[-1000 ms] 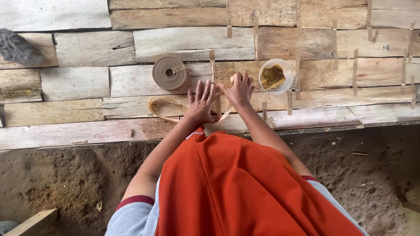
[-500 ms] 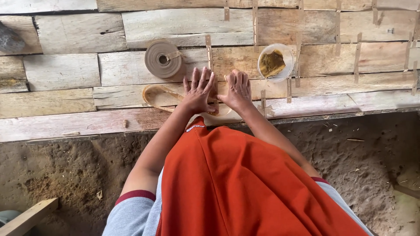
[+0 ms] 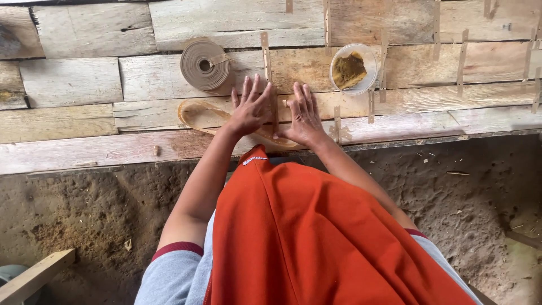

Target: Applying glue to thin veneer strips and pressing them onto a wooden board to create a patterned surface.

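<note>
Now your two hands lie flat on the plank table (image 3: 73,85), palms down, side by side. Your left hand (image 3: 249,110) has its fingers (image 3: 246,90) spread apart and pressed to the wood; your right hand (image 3: 305,116) has its fingers (image 3: 307,96) straight and nearly together, clamped on nothing. Between the two hands runs a thin upright strip of brown tape (image 3: 265,53), which starts higher up on the boards and comes down into the gap between your thumbs; both hands sit just beside it, and whether they touch it you cannot tell from here.

Above your left hand stands a roll of brown tape (image 3: 205,65) on its edge, its loose end sticking out to the right. Under and left of the left wrist lies a curled loop of tape (image 3: 195,116) (translucent, amber-tinted), flat on the boards. Up and right of your right hand sits a clear round cup (image 3: 350,68) holding a yellowish-brown lump. More short tape strips (image 3: 463,53) stand stuck on the planks further right. Your orange cloth (image 3: 316,237) hangs below, over a dirt floor (image 3: 79,220).
</note>
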